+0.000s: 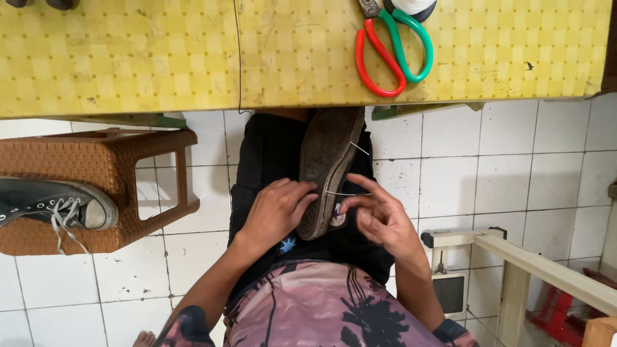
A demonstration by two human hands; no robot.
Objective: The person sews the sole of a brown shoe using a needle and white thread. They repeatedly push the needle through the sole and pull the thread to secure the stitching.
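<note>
A worn dark sneaker (328, 160) lies sole-up on my lap, toe toward the table. My left hand (276, 212) grips its heel end from the left. My right hand (379, 215) is beside the sole's edge, its fingertips pinched at a white thread (339, 193) running out of the sole rim. A second bit of thread or a needle (360, 148) sticks out of the sole's right edge higher up.
A yellow checked table (160, 58) spans the top, with red and green handled scissors (392, 54) and a thread spool (411, 5). A matching sneaker (54, 204) rests on a brown woven stool (96, 160) at left. A wooden frame (533, 270) stands at right on the white tiled floor.
</note>
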